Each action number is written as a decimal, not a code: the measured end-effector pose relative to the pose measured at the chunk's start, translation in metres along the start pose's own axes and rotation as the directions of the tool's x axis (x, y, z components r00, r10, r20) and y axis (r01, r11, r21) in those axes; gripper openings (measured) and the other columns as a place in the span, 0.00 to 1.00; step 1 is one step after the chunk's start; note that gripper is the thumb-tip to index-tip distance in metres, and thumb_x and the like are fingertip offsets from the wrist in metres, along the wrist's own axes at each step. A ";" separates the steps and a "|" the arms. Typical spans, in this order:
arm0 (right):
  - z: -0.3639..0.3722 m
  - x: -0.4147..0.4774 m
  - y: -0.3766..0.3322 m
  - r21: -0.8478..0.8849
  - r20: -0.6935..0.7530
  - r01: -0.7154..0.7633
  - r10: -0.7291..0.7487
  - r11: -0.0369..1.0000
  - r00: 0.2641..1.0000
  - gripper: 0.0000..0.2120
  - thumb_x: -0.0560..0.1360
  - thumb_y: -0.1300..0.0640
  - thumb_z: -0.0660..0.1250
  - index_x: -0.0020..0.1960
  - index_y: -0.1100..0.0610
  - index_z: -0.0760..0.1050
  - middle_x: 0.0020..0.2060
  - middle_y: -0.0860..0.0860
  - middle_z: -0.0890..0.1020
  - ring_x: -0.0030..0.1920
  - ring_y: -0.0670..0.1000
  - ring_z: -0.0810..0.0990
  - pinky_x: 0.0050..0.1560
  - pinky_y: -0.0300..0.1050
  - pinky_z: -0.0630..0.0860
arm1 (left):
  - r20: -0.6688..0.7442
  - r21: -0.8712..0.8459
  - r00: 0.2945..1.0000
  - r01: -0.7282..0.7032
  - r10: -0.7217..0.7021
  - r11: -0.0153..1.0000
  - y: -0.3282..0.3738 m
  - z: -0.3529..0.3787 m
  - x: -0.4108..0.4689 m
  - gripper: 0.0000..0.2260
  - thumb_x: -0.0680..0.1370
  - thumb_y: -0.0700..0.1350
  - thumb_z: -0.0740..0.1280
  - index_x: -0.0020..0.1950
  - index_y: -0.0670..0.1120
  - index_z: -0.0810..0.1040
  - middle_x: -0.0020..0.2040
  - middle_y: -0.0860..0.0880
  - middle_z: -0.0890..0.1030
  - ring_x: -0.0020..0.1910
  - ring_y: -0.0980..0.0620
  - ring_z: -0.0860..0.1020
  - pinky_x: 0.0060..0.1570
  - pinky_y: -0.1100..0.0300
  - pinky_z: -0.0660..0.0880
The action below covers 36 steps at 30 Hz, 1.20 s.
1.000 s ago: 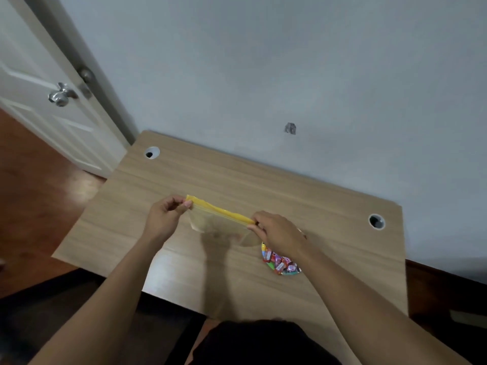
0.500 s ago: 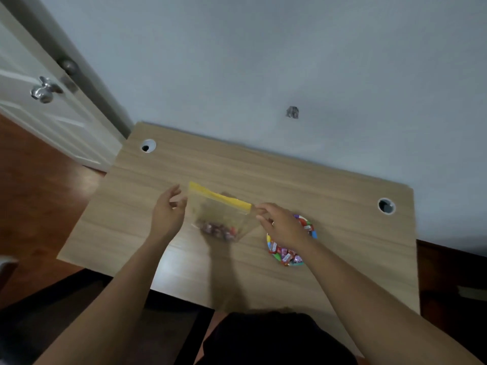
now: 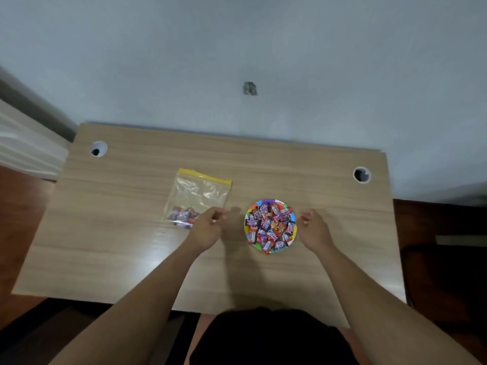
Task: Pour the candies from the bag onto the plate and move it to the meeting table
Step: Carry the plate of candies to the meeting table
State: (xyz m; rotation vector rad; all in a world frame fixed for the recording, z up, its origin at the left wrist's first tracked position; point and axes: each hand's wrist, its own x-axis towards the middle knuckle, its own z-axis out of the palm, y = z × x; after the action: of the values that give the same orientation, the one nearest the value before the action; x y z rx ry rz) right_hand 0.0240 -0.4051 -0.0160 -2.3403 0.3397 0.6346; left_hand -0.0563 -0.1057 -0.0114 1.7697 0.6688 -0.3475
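A clear zip bag (image 3: 198,196) with a yellow top strip lies flat on the wooden desk (image 3: 131,246), a few wrapped candies left at its lower end. To its right sits a small colourful plate (image 3: 293,242) heaped with wrapped candies (image 3: 270,224). My left hand (image 3: 208,227) hovers between bag and plate, fingers loosely curled, holding nothing. My right hand (image 3: 313,229) is just right of the plate, fingers apart and empty. Neither hand touches the plate.
The desk stands against a pale wall, with round cable holes at the back left (image 3: 98,149) and back right (image 3: 361,175). A white door (image 3: 23,148) is at the left. Dark wooden floor (image 3: 15,206) borders the desk on both sides.
Both hands let go of the bag, which now lies flat on the desk. They moved right and came to either side of the plate. The camera view shifted.
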 end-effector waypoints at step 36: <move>-0.020 -0.062 0.102 0.514 -0.049 -0.107 0.154 0.851 0.987 0.04 0.84 0.60 0.66 0.55 0.56 0.80 0.50 0.57 0.88 0.43 0.54 0.90 0.50 0.58 0.89 | 0.093 -0.229 0.983 0.176 -0.158 0.957 0.017 0.127 -0.038 0.05 0.83 0.37 0.68 0.58 0.39 0.80 0.51 0.39 0.85 0.45 0.43 0.87 0.46 0.49 0.87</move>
State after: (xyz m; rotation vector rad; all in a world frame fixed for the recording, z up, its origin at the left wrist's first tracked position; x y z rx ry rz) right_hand -0.0625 -0.4893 -0.0266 -1.8429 0.6316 0.4350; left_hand -0.0631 -0.2386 -0.0154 1.4713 0.7765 -0.4279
